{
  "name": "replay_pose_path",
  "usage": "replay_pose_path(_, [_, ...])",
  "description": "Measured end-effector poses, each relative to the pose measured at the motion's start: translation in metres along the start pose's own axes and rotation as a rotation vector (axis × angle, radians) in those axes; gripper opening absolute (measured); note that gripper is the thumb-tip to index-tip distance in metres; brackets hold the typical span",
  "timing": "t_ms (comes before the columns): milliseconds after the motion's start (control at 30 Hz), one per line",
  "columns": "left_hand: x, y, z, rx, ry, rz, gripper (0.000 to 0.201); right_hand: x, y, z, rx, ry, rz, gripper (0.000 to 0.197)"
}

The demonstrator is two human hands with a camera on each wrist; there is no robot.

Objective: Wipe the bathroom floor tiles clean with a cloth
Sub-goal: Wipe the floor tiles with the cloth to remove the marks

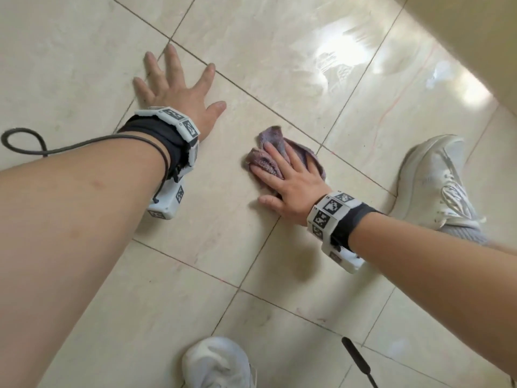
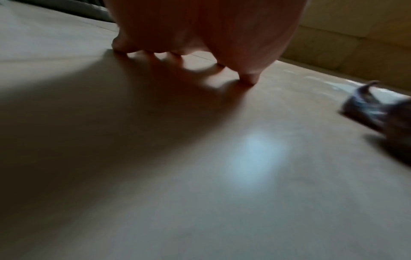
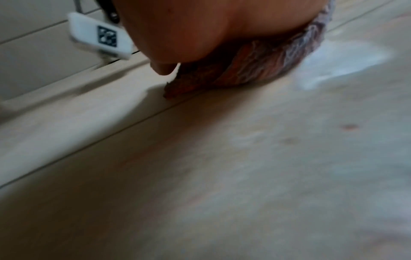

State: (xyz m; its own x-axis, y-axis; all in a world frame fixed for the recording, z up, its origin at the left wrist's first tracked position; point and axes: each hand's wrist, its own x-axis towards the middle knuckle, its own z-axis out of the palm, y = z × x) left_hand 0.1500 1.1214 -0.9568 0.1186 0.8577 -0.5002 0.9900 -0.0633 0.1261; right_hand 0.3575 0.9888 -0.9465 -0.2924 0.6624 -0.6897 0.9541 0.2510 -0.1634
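A crumpled purple-grey cloth (image 1: 270, 141) lies on the beige floor tiles (image 1: 212, 225) in the middle of the head view. My right hand (image 1: 282, 177) lies flat on it, fingers straight, pressing it against the tile. In the right wrist view the cloth (image 3: 255, 70) bunches under my palm (image 3: 200, 29). To the left, my left hand (image 1: 179, 91) is spread flat on the bare tile, fingers splayed, holding nothing. In the left wrist view its fingertips (image 2: 248, 80) touch the floor and the cloth (image 2: 367, 105) shows blurred at the right.
A white shoe (image 1: 436, 180) stands right of the cloth, another (image 1: 218, 362) at the bottom edge. A dark cable (image 1: 25, 144) loops on the floor at left. A beige wall (image 1: 475, 32) runs along the far right. Wet sheen (image 1: 333, 60) marks tiles beyond the cloth.
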Motion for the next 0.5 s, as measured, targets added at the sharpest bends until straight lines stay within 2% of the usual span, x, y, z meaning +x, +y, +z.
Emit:
replay_pose_path(100, [0.007, 0.047, 0.006, 0.023, 0.005, 0.045, 0.07, 0.004, 0.022, -0.008, 0.062, 0.05, 0.131, 0.066])
replay_pose_path(267, [0.016, 0.104, 0.006, 0.051, -0.037, 0.139, 0.07, -0.028, 0.01, 0.027, 0.149, 0.049, 0.104, 0.066])
replay_pose_path(367, [0.02, 0.116, 0.005, 0.053, -0.052, 0.145, 0.069, -0.045, 0.049, 0.032, 0.18, 0.063, 0.221, 0.065])
replay_pose_path(500, [0.022, 0.126, 0.009, 0.067, -0.033, 0.131, 0.069, -0.013, 0.104, 0.002, 0.26, 0.165, 0.374, 0.068])
